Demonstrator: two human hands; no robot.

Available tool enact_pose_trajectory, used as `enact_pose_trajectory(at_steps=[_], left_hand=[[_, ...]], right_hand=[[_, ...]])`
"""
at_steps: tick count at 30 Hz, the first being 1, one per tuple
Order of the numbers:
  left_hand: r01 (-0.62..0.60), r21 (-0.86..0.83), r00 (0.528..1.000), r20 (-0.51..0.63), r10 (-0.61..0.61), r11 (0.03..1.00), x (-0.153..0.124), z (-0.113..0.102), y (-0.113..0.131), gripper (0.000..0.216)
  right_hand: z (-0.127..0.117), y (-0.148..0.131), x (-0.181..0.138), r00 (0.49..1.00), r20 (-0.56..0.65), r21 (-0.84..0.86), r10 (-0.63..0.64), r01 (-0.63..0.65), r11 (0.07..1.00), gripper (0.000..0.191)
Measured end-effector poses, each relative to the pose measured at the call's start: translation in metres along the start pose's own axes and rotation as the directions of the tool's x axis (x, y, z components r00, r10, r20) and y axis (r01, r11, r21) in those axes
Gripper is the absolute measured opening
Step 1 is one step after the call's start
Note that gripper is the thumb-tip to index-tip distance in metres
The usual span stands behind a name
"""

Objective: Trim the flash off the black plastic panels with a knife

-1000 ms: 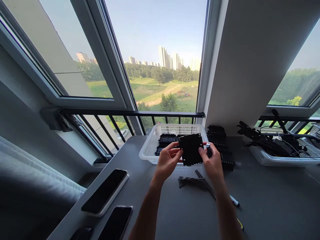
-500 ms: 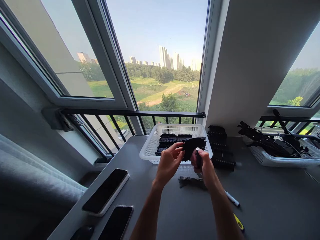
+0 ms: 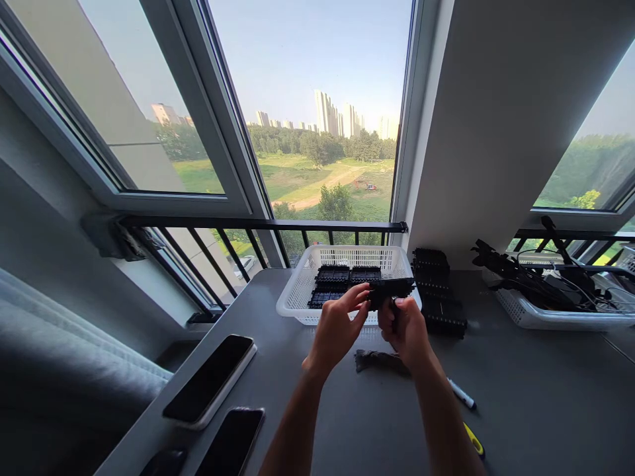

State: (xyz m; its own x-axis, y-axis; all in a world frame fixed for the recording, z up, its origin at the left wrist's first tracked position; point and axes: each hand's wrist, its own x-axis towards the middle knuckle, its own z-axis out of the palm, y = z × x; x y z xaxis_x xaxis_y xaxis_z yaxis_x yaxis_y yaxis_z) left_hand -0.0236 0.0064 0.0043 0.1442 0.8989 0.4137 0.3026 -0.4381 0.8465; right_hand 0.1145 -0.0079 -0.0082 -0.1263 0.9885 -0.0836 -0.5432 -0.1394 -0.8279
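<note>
Both of my hands hold a flat black plastic panel (image 3: 391,289) edge-on above the grey table, just in front of the white basket (image 3: 297,297). My left hand (image 3: 337,327) pinches its left edge with thumb and fingers. My right hand (image 3: 404,327) is closed round its underside, and a small dark object shows between its fingers. More black panels (image 3: 337,277) lie inside the basket.
A stack of black panels (image 3: 439,291) sits right of the basket. A dark cloth (image 3: 372,360), a marker (image 3: 461,395) and a yellow-handled tool (image 3: 475,441) lie near my arms. Two phones (image 3: 211,380) rest at left. A white tray of cables (image 3: 550,291) stands at right.
The black panel has tipped from facing me flat to nearly edge-on. My right hand has moved from its right edge to under it, curling closed.
</note>
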Motion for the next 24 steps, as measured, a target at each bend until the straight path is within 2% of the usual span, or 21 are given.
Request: enact_pose_trajectory(at_steps=[12,20,24], left_hand=[[-0.068,0.124,0.998,0.017,0.066,0.99,-0.002,0.001,-0.004,0.035],[0.002,0.015,1.0,-0.016,-0.002,1.0,-0.001,-0.002,0.001,0.032],[0.0,0.031,1.0,-0.001,0.0,1.0,-0.001,0.0,-0.001,0.033]], right_hand=[[-0.004,-0.004,0.001,0.999,-0.032,0.083,0.043,-0.04,0.996,0.026],[-0.005,-0.012,0.001,0.999,-0.04,0.127,0.027,-0.021,0.992,0.027],[-0.002,-0.011,0.0,0.999,-0.039,0.117,0.03,-0.026,0.993,0.027]])
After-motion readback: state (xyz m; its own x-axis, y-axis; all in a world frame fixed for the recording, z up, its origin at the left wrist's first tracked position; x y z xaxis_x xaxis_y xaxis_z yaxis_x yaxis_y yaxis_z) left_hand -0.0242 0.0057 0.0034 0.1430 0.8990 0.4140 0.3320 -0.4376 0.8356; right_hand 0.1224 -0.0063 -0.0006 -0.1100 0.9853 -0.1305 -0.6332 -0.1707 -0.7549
